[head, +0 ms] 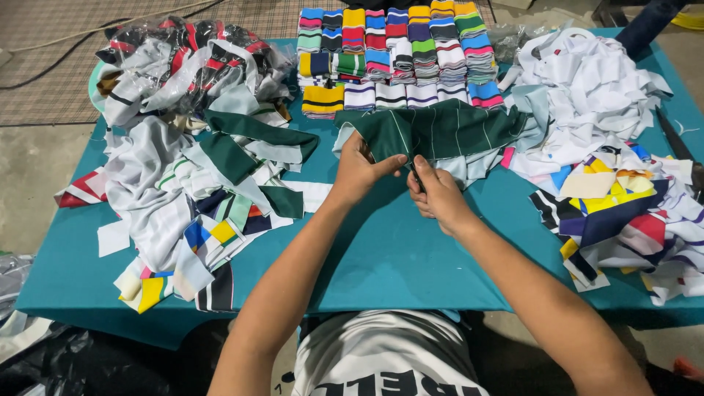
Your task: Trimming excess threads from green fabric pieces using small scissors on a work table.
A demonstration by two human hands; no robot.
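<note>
A dark green striped fabric piece point(440, 132) is being pinched by both hands at its near edge. It is being gripped by the left hand point(359, 172) and right hand point(436, 194) side by side, long axis running left-right, bulk lying beyond the hands.

Both bare forearms reach forward from torso, converging. Left hand point(357, 170) fingers curled, thumb extended toward right hand point(435, 192). Right hand fisted, thumb up, just beside left, wrists slightly bent inward.
</note>
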